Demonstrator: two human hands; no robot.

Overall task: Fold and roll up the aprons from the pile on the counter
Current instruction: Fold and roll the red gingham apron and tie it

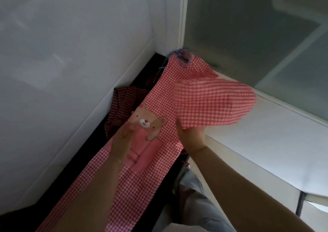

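A red-and-white checked apron (134, 183) with a bear picture and a pink pocket lies lengthwise on the dark counter (99, 143). My left hand (122, 139) rests flat on the pocket just below the bear, fingers straight. My right hand (191, 136) grips the apron's right edge and holds a checked flap (213, 104) lifted in the air, blurred by motion. A dark red striped apron (120, 104) lies crumpled under the checked one at its left. A blue striped strap (184, 56) shows at the far end.
A white wall (71, 54) runs along the counter's left side. A white ledge (266, 139) and a frosted glass pane (257, 33) stand to the right. Light grey trousers (195, 205) show below the counter edge.
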